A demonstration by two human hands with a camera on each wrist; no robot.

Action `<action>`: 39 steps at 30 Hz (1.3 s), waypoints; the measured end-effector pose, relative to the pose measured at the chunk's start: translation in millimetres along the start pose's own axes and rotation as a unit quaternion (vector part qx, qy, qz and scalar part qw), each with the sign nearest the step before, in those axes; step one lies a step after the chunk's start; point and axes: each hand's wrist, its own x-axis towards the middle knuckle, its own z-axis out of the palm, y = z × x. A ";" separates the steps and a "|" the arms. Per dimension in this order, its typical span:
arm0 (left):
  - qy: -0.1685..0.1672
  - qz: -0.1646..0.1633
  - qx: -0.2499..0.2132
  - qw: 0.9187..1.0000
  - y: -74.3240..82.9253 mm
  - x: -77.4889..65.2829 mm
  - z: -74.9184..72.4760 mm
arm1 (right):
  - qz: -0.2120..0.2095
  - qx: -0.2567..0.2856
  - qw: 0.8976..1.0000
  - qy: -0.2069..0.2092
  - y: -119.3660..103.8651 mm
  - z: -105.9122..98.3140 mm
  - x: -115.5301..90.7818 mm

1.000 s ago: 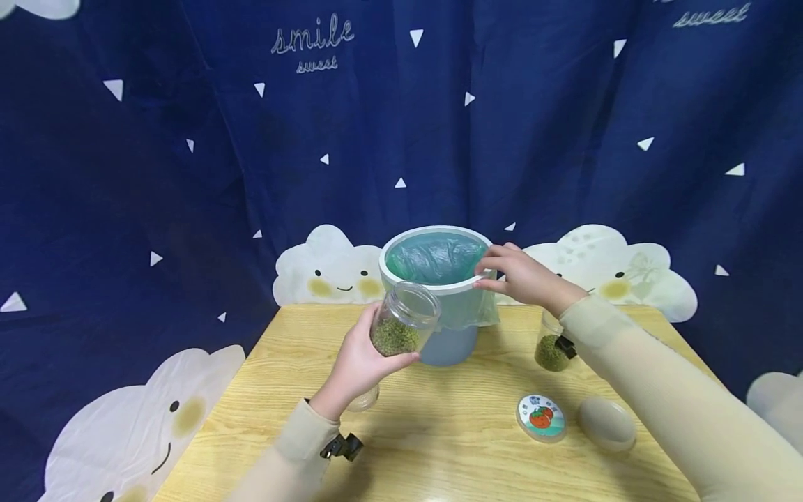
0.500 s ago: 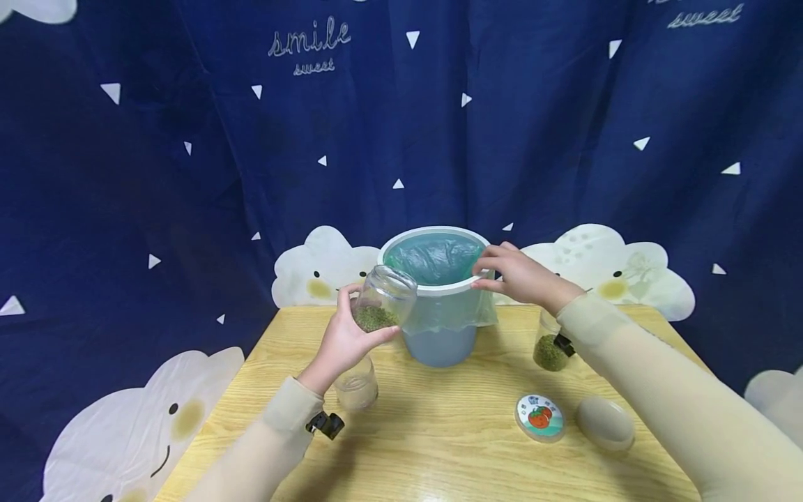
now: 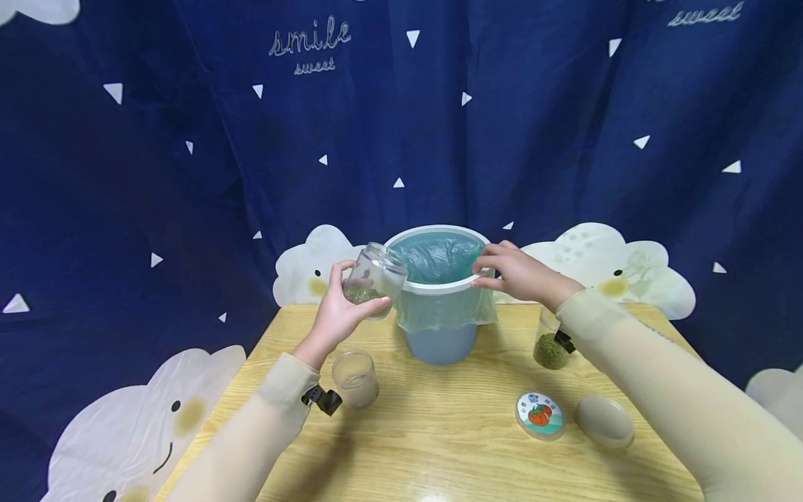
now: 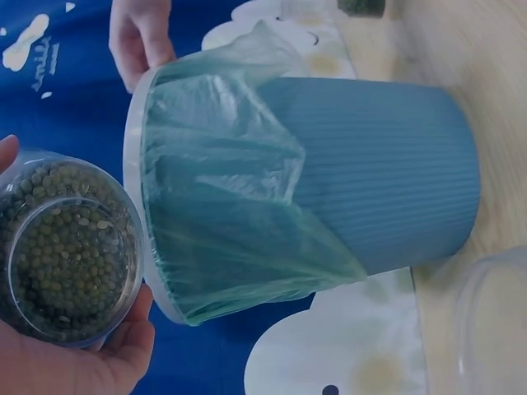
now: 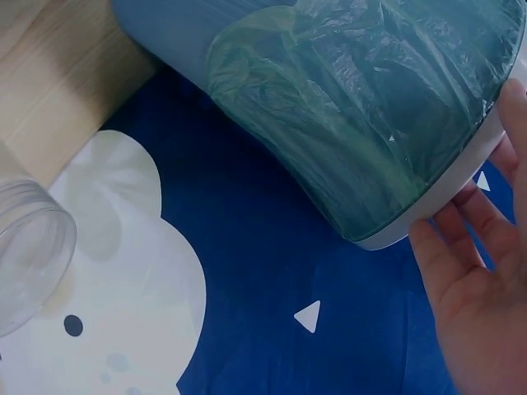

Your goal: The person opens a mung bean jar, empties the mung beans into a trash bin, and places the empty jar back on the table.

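Note:
My left hand (image 3: 335,317) grips a see-through plastic jar (image 3: 384,273) round its side. The jar tilts right, its mouth over or just beside the left rim of the trash bin (image 3: 442,346). Small green mung beans (image 4: 70,263) show through the jar's base in the left wrist view. My right hand (image 3: 517,275) holds the bin's white rim on the right, fingers over the edge and thumb below. A thin green bag (image 3: 439,259) lines the blue bin and hangs over its outside. Whether beans lie in the bin cannot be seen.
Another see-through jar (image 3: 355,383) stands below my left wrist. A jar of green beans (image 3: 551,350) stands under my right forearm. Two lids lie at the right: a printed lid (image 3: 539,416) and a plain lid (image 3: 605,421). A blue curtain (image 3: 401,111) hangs behind the wooden table (image 3: 452,453).
My left hand has moved left and up with the jar, tipping it more to the right against the bin. The jar below my left wrist is now uncovered. My right hand stays at the rim.

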 end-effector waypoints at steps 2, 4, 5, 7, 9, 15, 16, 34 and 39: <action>-0.003 -0.002 -0.003 1.000 2.1 3.8 -2.7 | 0.001 0.001 1.000 -0.002 -0.2 -0.4 -0.2; -0.005 -0.004 -0.003 1.000 4.1 6.6 -5.5 | 0.002 0.002 1.000 -0.004 -0.8 -0.9 -0.2; -0.005 -0.004 -0.002 1.000 5.2 7.9 -6.7 | 0.002 0.002 1.000 -0.005 -1.2 -1.2 -0.1; -0.005 -0.002 -0.004 1.000 7.7 10.7 -8.9 | 0.002 0.004 1.000 -0.005 -2.1 -2.0 -0.1; -0.001 0.001 -0.002 1.000 9.7 13.3 -10.7 | 0.002 0.005 1.000 -0.003 -2.6 -2.4 0.1; 0.003 -0.002 0.003 1.000 10.1 21.7 -13.2 | 0.001 0.009 1.000 -0.005 -3.0 -1.2 -0.7; 0.002 -0.002 0.000 1.000 10.0 23.3 -13.4 | 0.001 0.009 1.000 -0.005 -3.1 -1.1 -0.9; -0.005 -0.015 0.047 0.999 12.7 36.8 -11.0 | -0.002 0.007 1.000 0.004 0.1 2.1 -1.1; -0.005 -0.011 0.047 0.999 12.0 38.4 -10.0 | -0.001 0.007 1.000 0.006 0.8 2.5 -1.6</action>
